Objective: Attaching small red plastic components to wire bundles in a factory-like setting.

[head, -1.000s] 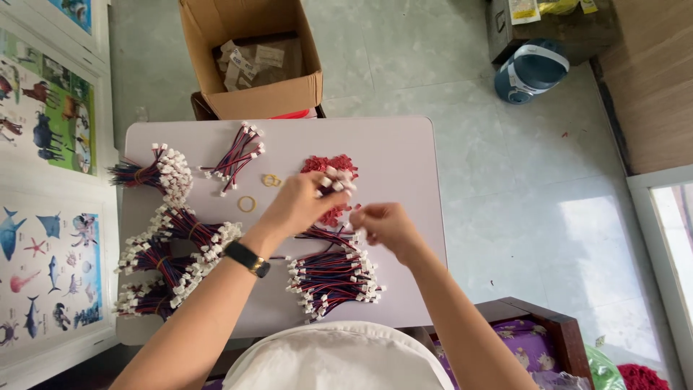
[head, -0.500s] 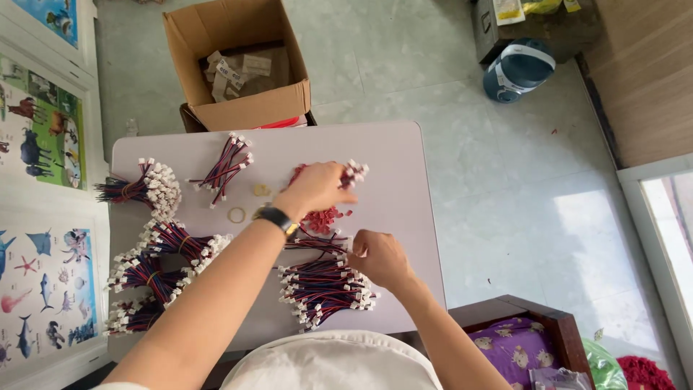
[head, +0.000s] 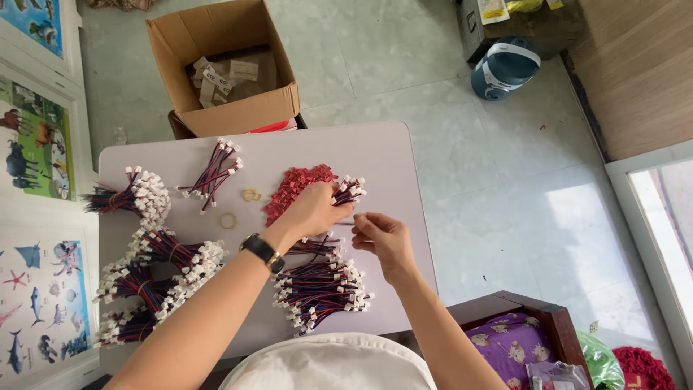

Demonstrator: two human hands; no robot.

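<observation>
Person at a pale table (head: 390, 152), head view looking down, sorting short red/blue/black wire leads with white connector plugs.

Progress, judged from the layout: several batches look finished. 1 banded bundle (head: 133, 196) sits at the far left, 1 smaller bundle (head: 213, 173) lies beside it toward the middle, and a stack of bundles (head: 155, 278) fills the near-left edge. Loose leads (head: 321, 292) lie in a heap at the near middle, no band visible on them, so these look left to do. 2 rubber bands (head: 238, 208) lie spare on the table between the bundles and the pile of red connector housings (head: 292, 191). Work looks well along but not done.

Left hand (head: 314, 211), with a black wristwatch (head: 261, 251) on the wrist, is curled closed around a small clutch of leads (head: 348, 191); white plug ends fan out past the fingers, and the hand rests over the near edge of the red pile. Right hand (head: 381, 240) is just beside it, fingers pinched narrow on what looks like a single thin lead; too small to tell exactly.

Off the table: open cardboard box (head: 224, 72) beyond the far edge, blue lidded container (head: 505, 68) on the floor, animal posters (head: 32, 152) at left.
</observation>
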